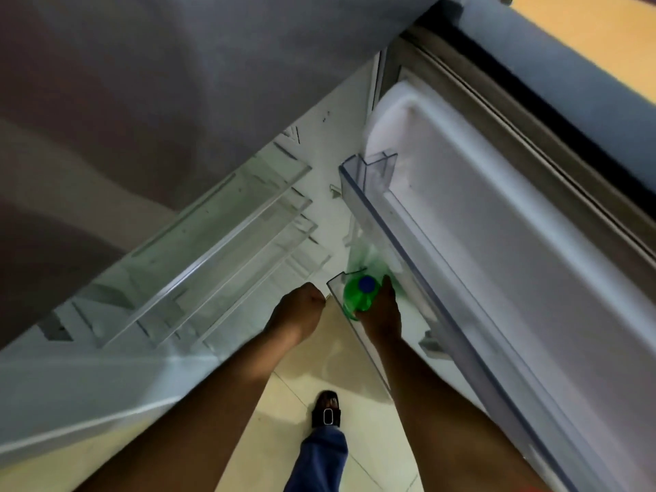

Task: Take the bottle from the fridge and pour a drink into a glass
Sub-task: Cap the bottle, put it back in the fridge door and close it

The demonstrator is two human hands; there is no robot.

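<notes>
A green bottle [353,296] with a blue cap stands upright in the lower clear door bin [337,296] of the open fridge door [497,243]. My right hand [381,314] wraps around the bottle's shoulder from the right side, inside the bin. My left hand [298,312] is curled into a loose fist just left of the bin, holding nothing, near the front of the fridge's glass shelves [213,243]. No glass is in view.
An upper clear door bin [369,179] juts out above the bottle. The fridge's shelves on the left look bare. Below are a tiled floor [284,403] and my foot in a black sandal [326,410].
</notes>
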